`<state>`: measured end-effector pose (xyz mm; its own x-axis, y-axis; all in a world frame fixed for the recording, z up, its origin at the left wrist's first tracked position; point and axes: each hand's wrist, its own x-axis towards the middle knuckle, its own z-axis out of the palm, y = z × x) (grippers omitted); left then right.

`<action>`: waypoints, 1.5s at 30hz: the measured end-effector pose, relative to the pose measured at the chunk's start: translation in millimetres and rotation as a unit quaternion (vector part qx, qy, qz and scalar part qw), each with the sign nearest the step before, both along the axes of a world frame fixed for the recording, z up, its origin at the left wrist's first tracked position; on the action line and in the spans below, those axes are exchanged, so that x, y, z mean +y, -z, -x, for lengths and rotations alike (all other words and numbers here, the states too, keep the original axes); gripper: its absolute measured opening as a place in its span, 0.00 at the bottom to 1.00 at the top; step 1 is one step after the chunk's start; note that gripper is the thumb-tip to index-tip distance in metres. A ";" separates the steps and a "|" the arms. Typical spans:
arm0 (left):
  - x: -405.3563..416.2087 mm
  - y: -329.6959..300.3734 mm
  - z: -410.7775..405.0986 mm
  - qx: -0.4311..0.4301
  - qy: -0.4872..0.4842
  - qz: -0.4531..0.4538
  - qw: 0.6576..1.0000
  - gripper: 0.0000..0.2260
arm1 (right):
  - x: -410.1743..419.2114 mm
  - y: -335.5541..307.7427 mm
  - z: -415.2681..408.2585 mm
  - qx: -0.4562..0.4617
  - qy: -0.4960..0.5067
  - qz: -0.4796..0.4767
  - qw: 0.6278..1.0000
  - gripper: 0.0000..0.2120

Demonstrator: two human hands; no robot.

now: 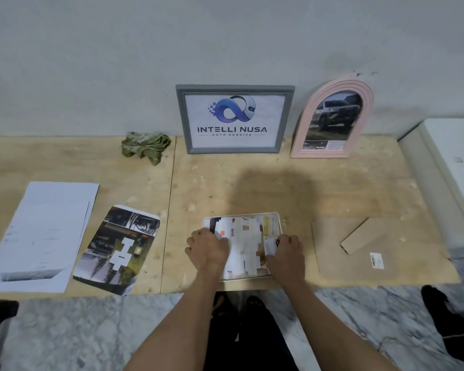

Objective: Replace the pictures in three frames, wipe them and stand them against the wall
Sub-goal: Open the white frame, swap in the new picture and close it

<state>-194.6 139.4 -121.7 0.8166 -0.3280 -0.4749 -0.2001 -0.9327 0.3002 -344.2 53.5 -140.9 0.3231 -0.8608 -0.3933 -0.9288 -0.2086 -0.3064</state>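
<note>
Landmark: white frame, lying flat near the board's front edge, back open, a picture in it. Far left of it, a stack of white sheets; nearer, a loose printed photo lying face up. Up and left of the frame, a crumpled green cloth sits at the wall's foot. Straight behind the frame, the grey frame stands against the wall, logo print in place; the pink arched frame stands just right of that, car photo in it. Both look finished, so this is judged the third and last frame. Left hand presses, fingers curled, on the picture's left side; right hand does the same on the right side, fingertips pinching or pushing the sheet's edge, exact hold cannot be told. To the right of the frame lies a brown backing board with its folded stand, not yet fitted. Step in hand: seating the picture in the recess. To do it well, the person should square the sheet's corners to the frame's rounded corners, smooth it outward from the middle so no edge rides over the rim, and keep one hand flat on it while reaching right for the backing. Wiping with the cloth and standing it left or right of the other two remain.
</note>
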 end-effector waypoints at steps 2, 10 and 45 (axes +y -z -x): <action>-1.4 -1.1 -5.6 0.036 -0.059 0.010 0.998 0.14 | -2.7 0.6 -1.0 -0.057 0.061 -0.044 0.996 0.20; 3.7 -1.2 -14.1 0.091 -0.108 0.090 0.986 0.02 | -19.6 3.6 -0.7 -0.150 0.179 -0.117 0.965 0.15; 307.8 -30.1 -228.5 0.100 -0.514 0.417 0.743 0.06 | 115.9 -82.1 -356.7 -0.197 -0.248 -0.157 0.935 0.08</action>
